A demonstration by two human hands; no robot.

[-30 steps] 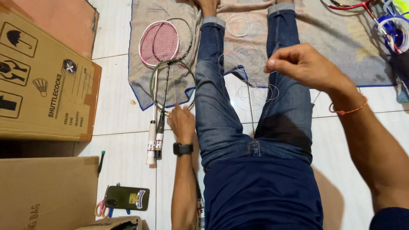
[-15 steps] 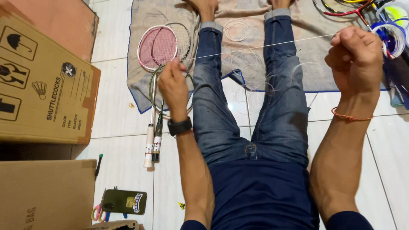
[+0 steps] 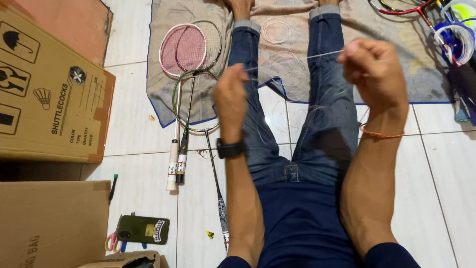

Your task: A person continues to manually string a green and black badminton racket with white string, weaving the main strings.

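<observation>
I sit on a tiled floor with my legs in blue jeans stretched out. My left hand (image 3: 231, 97), with a black watch on its wrist, and my right hand (image 3: 374, 69), with an orange thread bracelet, are both raised in front of me. Between them runs a thin white string (image 3: 297, 59), pulled taut, each fist closed on one end. Loose coils of the same string (image 3: 290, 74) lie on my legs and on the cloth (image 3: 406, 59) beneath them.
Three badminton rackets (image 3: 186, 54) lie to the left of my legs, partly on the cloth. Cardboard boxes (image 3: 49, 94) stand at the left. A phone (image 3: 143, 229) and scissors (image 3: 113, 242) lie near the lower box. A red racket (image 3: 406, 7) and string reels (image 3: 453, 37) sit top right.
Both hands have come up from my legs and moved closer together, the left rising off the floor, with the string now stretched tight between them.
</observation>
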